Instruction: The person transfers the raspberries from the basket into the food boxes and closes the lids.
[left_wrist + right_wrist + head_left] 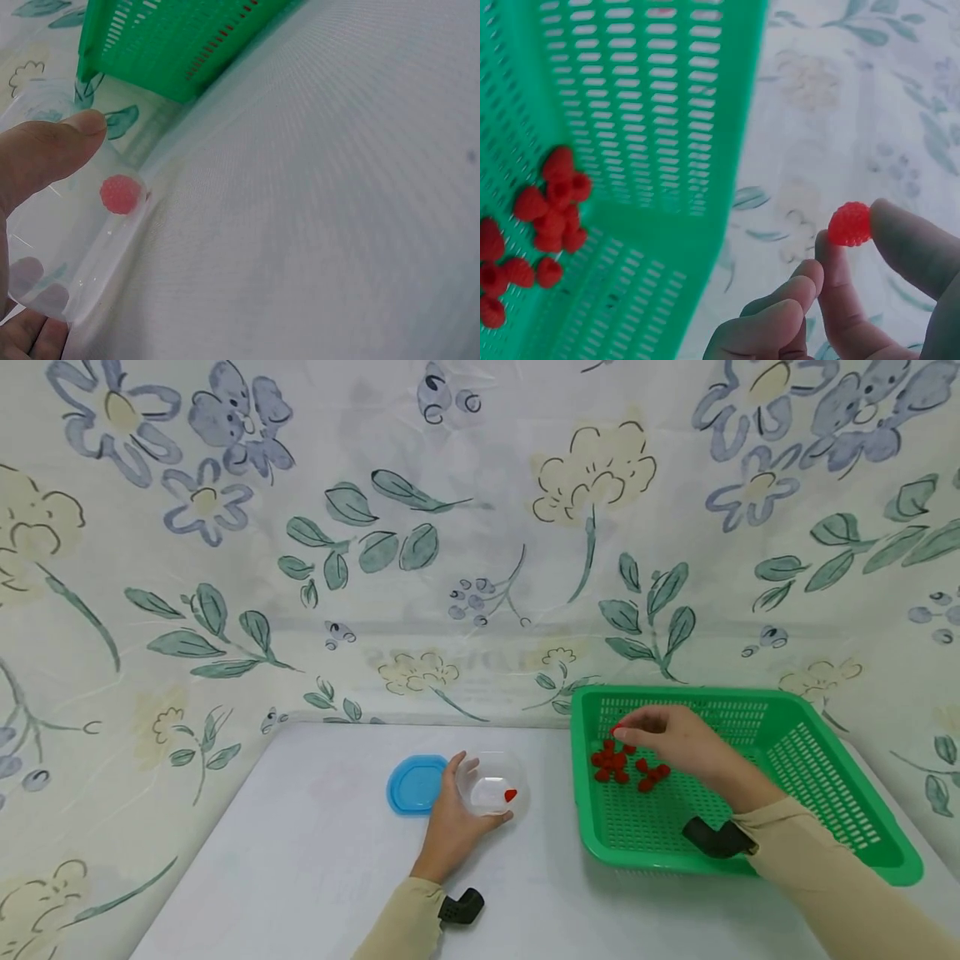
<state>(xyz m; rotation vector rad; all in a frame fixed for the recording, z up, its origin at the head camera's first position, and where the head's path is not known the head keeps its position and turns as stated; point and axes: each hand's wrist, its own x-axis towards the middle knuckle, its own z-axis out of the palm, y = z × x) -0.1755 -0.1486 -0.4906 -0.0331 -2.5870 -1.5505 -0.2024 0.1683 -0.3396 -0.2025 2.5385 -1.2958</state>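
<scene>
Between thumb and forefinger my right hand (678,745) pinches a raspberry (850,224), held above the left part of a green basket (588,827). Below it, several more raspberries (611,760) lie in two loose clusters on the basket floor. My left hand (459,818) grips a clear plastic container (491,768) around its side, thumb toward the near right and fingers at the far left. One raspberry (120,194) sits inside that container, near its wall. Just left of the container, partly behind my fingers, a blue lid (414,785) lies flat on the table.
The white table (300,860) carries the basket on its right side, and the basket's slotted walls rise above the tabletop. A floral cloth (480,568) hangs behind the table's far edge. A black band piece (461,907) sits at each wrist.
</scene>
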